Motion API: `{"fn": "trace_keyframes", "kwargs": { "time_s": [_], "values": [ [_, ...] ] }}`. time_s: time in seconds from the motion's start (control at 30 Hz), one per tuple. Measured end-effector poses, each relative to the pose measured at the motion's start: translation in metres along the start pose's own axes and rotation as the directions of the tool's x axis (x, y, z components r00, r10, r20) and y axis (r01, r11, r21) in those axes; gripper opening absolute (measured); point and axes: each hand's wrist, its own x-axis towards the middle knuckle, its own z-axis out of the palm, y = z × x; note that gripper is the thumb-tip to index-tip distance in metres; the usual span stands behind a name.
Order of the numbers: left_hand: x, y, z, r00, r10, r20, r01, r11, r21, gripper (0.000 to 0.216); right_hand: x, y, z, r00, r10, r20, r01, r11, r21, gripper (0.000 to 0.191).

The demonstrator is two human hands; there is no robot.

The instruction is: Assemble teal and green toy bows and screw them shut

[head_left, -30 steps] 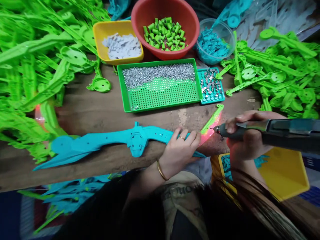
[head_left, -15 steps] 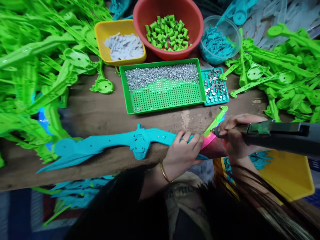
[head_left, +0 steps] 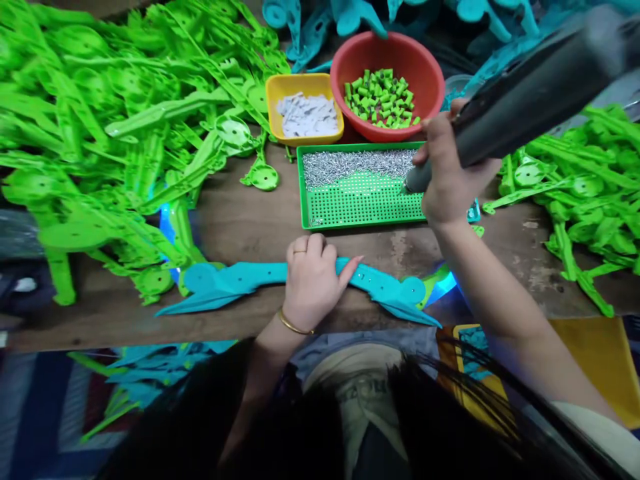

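Observation:
A long teal plastic bow-shaped part (head_left: 240, 280) lies along the near edge of the wooden table (head_left: 250, 220). My left hand (head_left: 313, 280) rests over its middle, fingers curled on it, index finger stretched along it. My right hand (head_left: 445, 170) grips a dark electric screwdriver (head_left: 525, 87); the tool's tip sits over the right end of the green perforated tray (head_left: 350, 207), which holds a heap of small silver screws (head_left: 350, 162).
A yellow tub (head_left: 305, 90) of grey pieces and a red bowl (head_left: 390, 53) of green tubes stand behind the tray. Piles of green plastic parts (head_left: 100, 133) fill the left and right. A yellow bin (head_left: 600, 360) sits below the table edge at right.
My right hand lifted the screwdriver from the part's right end up to the screw tray. My left hand slid leftwards to the part's middle. The view shifted left.

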Motion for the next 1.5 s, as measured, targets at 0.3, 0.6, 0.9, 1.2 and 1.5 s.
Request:
{"fn": "trace_keyframes", "kwargs": {
  "time_s": [0.3,0.6,0.9,1.2,1.5],
  "values": [
    [-0.002,-0.008,0.009,1.0,0.009,0.006,-0.007,0.98,-0.199,0.037,0.002,0.051,0.006,0.994,0.084,0.076,-0.08,0.996,-0.048,0.036],
    [-0.003,-0.01,0.009,1.0,0.017,-0.004,-0.018,0.965,-0.26,0.031,0.0,0.035,0.016,1.0,0.011,0.008,-0.011,1.0,-0.011,0.04],
    [0.0,-0.012,0.013,0.999,0.011,-0.041,-0.02,0.976,-0.216,0.033,0.001,-0.048,-0.094,0.99,-0.137,-0.023,0.137,0.99,-0.018,0.016],
    [0.005,-0.011,0.01,0.999,0.041,0.026,-0.039,0.996,-0.077,0.034,-0.005,-0.009,-0.15,0.946,-0.259,-0.195,0.241,0.964,-0.113,0.02],
    [0.008,-0.018,0.009,0.997,0.034,0.067,-0.026,0.993,-0.117,0.033,-0.002,0.015,-0.151,0.976,-0.113,-0.188,0.1,0.992,-0.075,0.023]
  ]
}}
